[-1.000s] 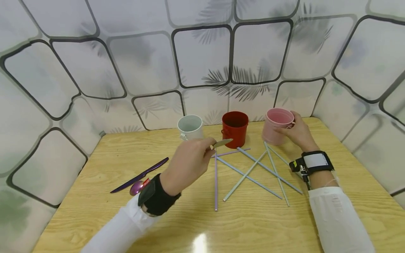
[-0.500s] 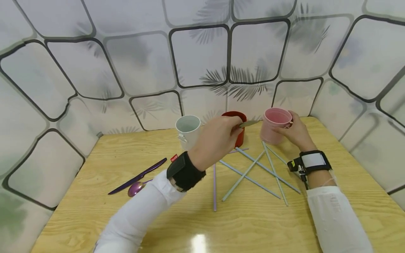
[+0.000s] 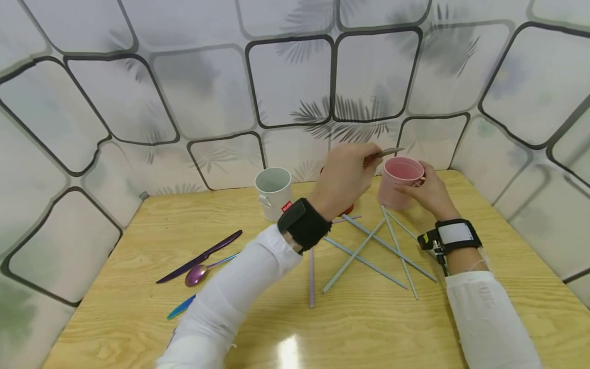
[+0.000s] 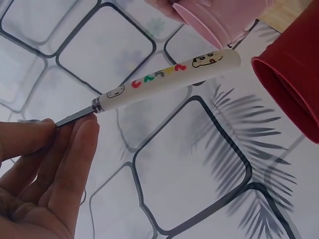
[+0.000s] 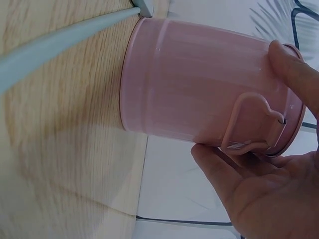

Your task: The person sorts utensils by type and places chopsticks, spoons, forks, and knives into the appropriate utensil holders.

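The left hand is hovering above the far part of the wooden surface, its thumb and fingers pinching the metal of a white-handled utensil; the utensil is hanging in the air with its handle pointing toward the pink bucket, though whether its tip is over the opening I cannot tell; the right hand is gripping that bucket near the rim, thumb and fingers curving round it on either side of its wire loop; the bucket is standing near the surface's far edge, toward the far right corner; the red bucket is standing by the same edge, mostly hiding behind the left hand in the head view; the white bucket is standing to its left; slim sticks are lying crossed before the buckets; toward the left edge, a purple knife, a spoon and a blue utensil are lying, the sleeve partly covering the last.
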{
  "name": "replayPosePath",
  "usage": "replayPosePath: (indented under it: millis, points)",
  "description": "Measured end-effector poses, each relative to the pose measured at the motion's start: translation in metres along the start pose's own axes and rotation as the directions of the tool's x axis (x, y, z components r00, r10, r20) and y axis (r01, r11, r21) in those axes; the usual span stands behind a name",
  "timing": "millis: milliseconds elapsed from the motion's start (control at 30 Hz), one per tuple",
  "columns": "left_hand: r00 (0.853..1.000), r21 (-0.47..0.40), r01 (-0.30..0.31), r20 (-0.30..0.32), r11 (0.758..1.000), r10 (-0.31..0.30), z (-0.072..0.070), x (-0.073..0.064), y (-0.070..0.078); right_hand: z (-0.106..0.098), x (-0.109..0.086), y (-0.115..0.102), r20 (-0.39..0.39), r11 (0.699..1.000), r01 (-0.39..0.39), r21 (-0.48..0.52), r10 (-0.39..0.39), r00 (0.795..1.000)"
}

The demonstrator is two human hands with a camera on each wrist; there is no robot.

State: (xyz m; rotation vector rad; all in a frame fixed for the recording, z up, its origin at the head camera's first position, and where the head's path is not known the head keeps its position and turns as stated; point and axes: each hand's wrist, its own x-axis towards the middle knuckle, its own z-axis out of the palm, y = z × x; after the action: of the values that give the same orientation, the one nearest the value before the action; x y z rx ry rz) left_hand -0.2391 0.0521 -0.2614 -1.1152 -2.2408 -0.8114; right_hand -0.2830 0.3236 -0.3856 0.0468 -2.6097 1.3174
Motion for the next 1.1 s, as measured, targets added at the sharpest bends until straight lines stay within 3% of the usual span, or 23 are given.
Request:
replayPosePath:
  millis: [267, 467, 733, 900, 1100]
  points:
    - [0.997, 0.001, 0.079, 0.002, 0.997, -0.079, 0.02, 0.022, 0.001, 0.0, 0.0, 0.002, 0.013, 1.0, -0.005, -0.001, 0.005, 1.0]
    - [0.996, -0.004, 0.076, -0.047, 0.997, -0.076, 0.034, 0.033, -0.002, -0.002, 0.0, 0.002, 0.012, 1.0, -0.001, -0.007, 0.001, 1.0]
    - [0.989, -0.139, 0.097, -0.101, 0.986, -0.112, 0.05, 0.039, 0.001, -0.001, -0.001, -0.001, 0.034, 1.0, -0.008, 0.001, 0.008, 0.999]
    - [0.983, -0.174, 0.068, -0.155, 0.982, -0.096, 0.062, 0.042, 0.001, -0.002, -0.001, -0.002, 0.041, 1.0, -0.019, -0.003, 0.019, 0.999]
    - [0.977, -0.201, 0.104, -0.163, 0.974, -0.138, 0.075, 0.046, 0.0, -0.003, -0.002, -0.002, 0.041, 1.0, -0.017, -0.012, 0.017, 0.999]
